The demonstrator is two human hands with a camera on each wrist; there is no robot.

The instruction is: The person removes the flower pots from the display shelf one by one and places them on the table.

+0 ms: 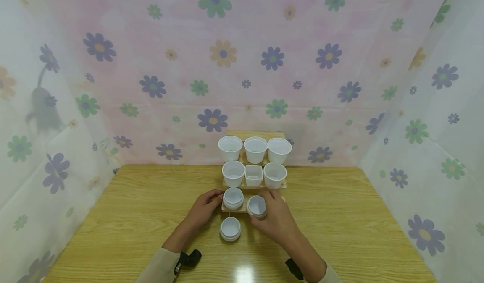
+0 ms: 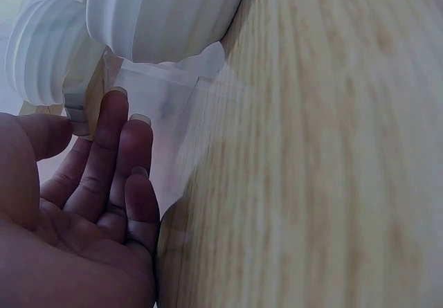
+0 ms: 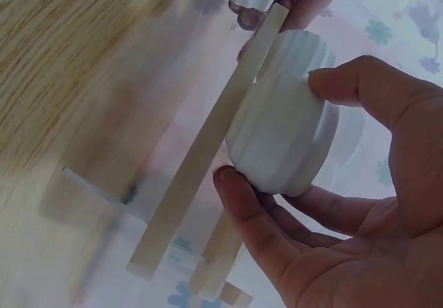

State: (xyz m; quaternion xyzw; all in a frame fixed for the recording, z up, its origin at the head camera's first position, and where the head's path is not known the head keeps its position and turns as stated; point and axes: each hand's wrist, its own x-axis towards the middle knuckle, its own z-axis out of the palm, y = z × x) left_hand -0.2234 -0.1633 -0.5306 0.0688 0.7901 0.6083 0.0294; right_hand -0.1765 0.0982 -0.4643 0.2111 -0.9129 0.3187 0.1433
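Observation:
My right hand holds a small white round pot at the lowest step of a wooden tiered stand. In the right wrist view the thumb lies on one side of this pot and the fingers on the other, close over the step's board. At the step's left end, my left hand pinches the board's end between thumb and fingers. A matching ridged pot sits on that step beside it. Another one stands on the table in front.
On the middle step are two round white cups with a square cup between them. The top step bears three larger white cups. Behind the wooden table hangs a flowered cloth, with patterned sides left and right.

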